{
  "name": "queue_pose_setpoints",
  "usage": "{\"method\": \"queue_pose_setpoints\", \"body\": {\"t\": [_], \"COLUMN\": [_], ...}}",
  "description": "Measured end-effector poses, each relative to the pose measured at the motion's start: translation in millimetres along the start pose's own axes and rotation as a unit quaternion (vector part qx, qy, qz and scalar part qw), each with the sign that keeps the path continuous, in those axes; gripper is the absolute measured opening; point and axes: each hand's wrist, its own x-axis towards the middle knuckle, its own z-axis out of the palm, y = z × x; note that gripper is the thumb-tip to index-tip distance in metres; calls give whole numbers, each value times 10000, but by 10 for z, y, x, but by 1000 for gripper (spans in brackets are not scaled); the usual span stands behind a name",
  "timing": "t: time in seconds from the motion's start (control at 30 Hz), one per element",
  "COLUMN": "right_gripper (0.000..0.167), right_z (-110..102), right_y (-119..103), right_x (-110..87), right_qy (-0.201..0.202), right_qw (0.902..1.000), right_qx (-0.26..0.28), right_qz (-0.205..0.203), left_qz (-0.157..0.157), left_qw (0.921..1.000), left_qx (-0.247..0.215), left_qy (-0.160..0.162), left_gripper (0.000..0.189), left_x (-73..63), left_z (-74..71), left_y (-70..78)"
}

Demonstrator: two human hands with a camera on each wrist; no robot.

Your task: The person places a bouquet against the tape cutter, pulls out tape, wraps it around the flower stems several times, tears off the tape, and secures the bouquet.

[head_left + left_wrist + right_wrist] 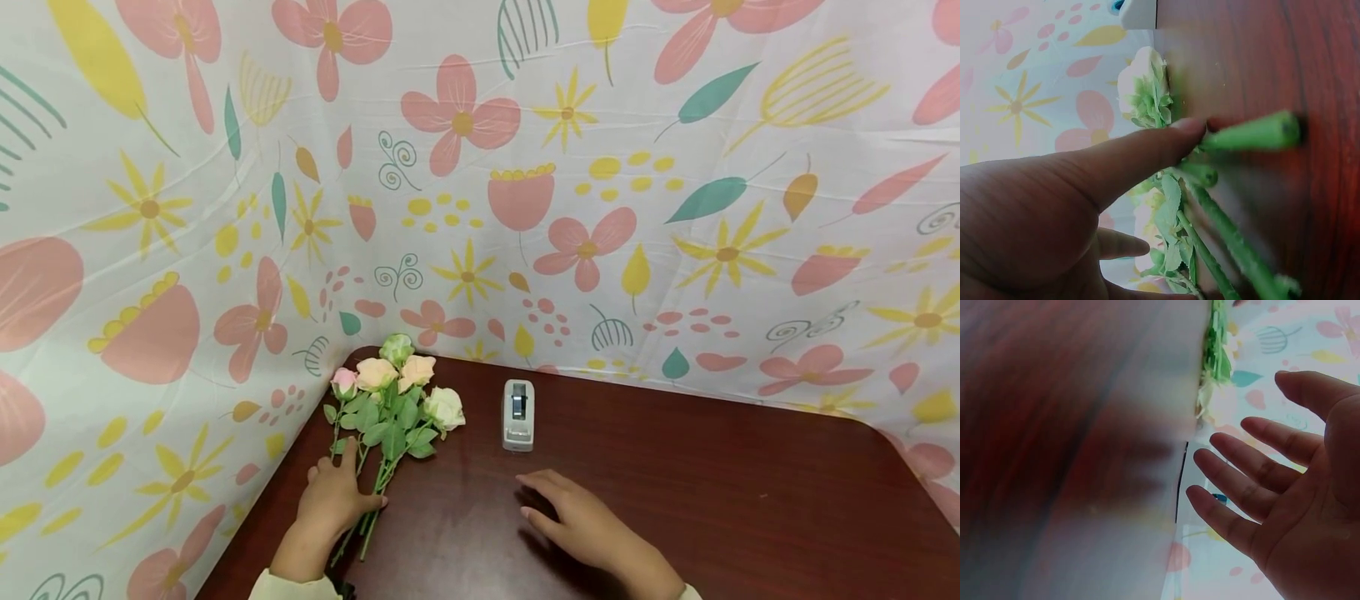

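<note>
Several artificial roses point(390, 412) in pink, peach and greenish white lie in a bunch at the table's back left, blooms toward the wall. My left hand point(330, 500) is over their green stems with fingers spread. Its thumb point(1141, 153) stretches across the stems point(1232, 240), the tip right beside the cut ends in the left wrist view; the fingers are not curled round them. A white tape dispenser point(518, 417) stands right of the roses. In front of it, my right hand point(581, 517) hovers above the table, fingers extended and apart, holding nothing, as the right wrist view confirms.
The dark reddish-brown wooden table point(705, 475) has rounded back corners. A white cloth point(645, 200) printed with flowers and leaves hangs behind it and along its left side, close to the roses.
</note>
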Motion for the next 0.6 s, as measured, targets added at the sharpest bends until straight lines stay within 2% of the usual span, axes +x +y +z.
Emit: {"method": "queue_pose_setpoints", "body": {"t": [0.23,0.6], "right_gripper": [49,56], "right_z": [25,53], "right_y": [-73,-155], "right_x": [30,104], "right_qy": [30,-272], "right_qw": [9998,9992], "right_qx": [30,257], "right_qz": [-182,-112], "left_qz": [-84,-249], "left_qw": [10000,9997], "left_qx": [-21,35], "left_qy": [-16,45], "left_gripper": [115,112], "left_x": [5,32], "left_z": [-7,-37], "left_y": [-25,-9]}}
